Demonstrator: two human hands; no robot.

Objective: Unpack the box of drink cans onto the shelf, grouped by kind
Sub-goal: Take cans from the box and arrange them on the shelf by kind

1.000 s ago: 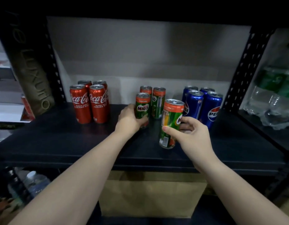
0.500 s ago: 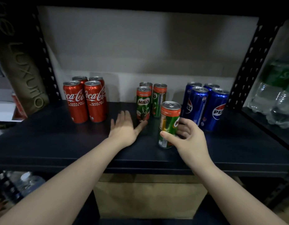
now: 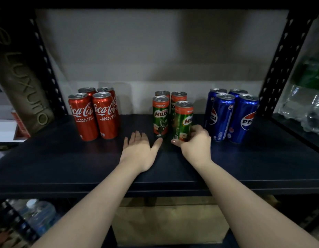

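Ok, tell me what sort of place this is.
Probably a storeroom or shop stockroom. A black metal rack shelf holds drink cans grouped by brand, shrink-wrapped water bottles sit on the next rack, and a cardboard box stands below.

Three bunches of cans standing upright toward the back of the shelf [image 3: 83,163]: four red Cokes [image 3: 94,113] near the left end, four green Milos [image 3: 161,116] mid-shelf, four blue Pepsis [image 3: 230,115] near the right end. The front-right Milo [image 3: 183,120] is gripped low down by the right hand [image 3: 196,142].
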